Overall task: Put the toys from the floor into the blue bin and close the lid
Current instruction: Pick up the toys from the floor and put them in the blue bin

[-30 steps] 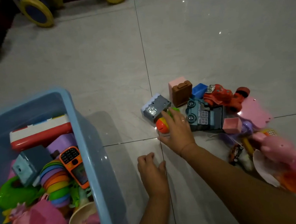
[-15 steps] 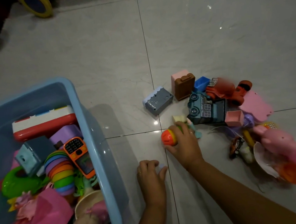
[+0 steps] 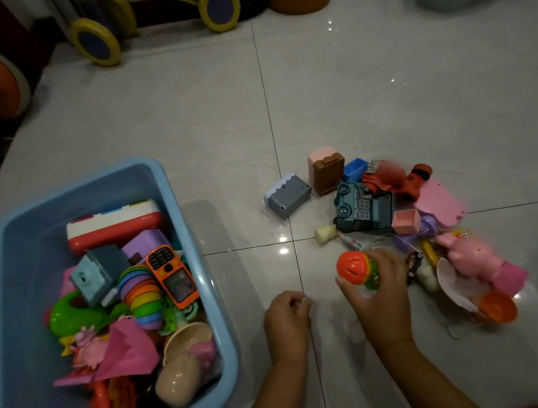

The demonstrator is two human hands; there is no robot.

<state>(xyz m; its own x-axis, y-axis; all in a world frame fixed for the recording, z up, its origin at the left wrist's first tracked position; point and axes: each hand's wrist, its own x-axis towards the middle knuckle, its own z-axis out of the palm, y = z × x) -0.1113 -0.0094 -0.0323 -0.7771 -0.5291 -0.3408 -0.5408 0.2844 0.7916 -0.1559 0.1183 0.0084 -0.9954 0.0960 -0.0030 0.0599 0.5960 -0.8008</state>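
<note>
Your right hand (image 3: 381, 291) grips an orange-and-green toy (image 3: 354, 269) at the near edge of the pile of toys (image 3: 364, 210) scattered on the tiled floor (image 3: 333, 97). Your left hand (image 3: 286, 318) is just beside it with fingers curled, though whether it holds anything cannot be told. The blue bin (image 3: 25, 262) stands open to the left of both hands, already heaped with toys.

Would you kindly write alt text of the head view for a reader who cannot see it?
A person's right hand grips an orange-and-green plastic toy beside a pile of toys on a white tiled floor. The curled left hand lies between it and an open blue plastic bin.
</note>
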